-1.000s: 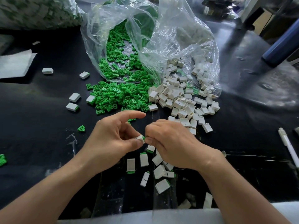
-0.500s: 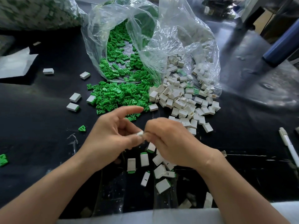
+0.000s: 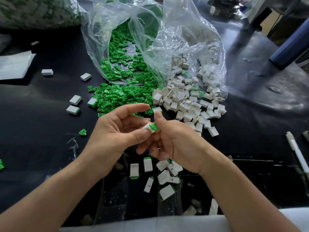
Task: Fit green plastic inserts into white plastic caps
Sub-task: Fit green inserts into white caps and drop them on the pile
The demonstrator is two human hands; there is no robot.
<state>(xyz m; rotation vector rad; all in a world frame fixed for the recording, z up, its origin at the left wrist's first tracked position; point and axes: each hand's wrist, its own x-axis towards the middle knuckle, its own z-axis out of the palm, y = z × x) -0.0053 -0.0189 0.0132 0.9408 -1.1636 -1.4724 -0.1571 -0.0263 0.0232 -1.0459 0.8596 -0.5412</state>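
Note:
My left hand (image 3: 115, 131) pinches a white cap (image 3: 148, 127) between thumb and fingers, its index finger stretched out above. A green insert (image 3: 154, 126) sticks out of the cap's right end, and my right hand (image 3: 173, 141) holds that insert with its thumb and fingertips. Behind the hands a pile of green inserts (image 3: 117, 96) spills from a clear bag (image 3: 150, 47), with a heap of white caps (image 3: 187, 101) to its right. Several fitted caps (image 3: 164, 173) lie on the table below my hands.
Loose fitted caps (image 3: 75, 99) and a single green insert (image 3: 82, 132) lie on the black table at the left. A white pen (image 3: 296, 151) lies at the right edge, a white sheet (image 3: 15, 66) at the far left. A dark blue cylinder (image 3: 291, 46) stands at back right.
The hands have opened apart a little and risen slightly. The green insert now shows sticking out of the cap, where before the fingers covered it.

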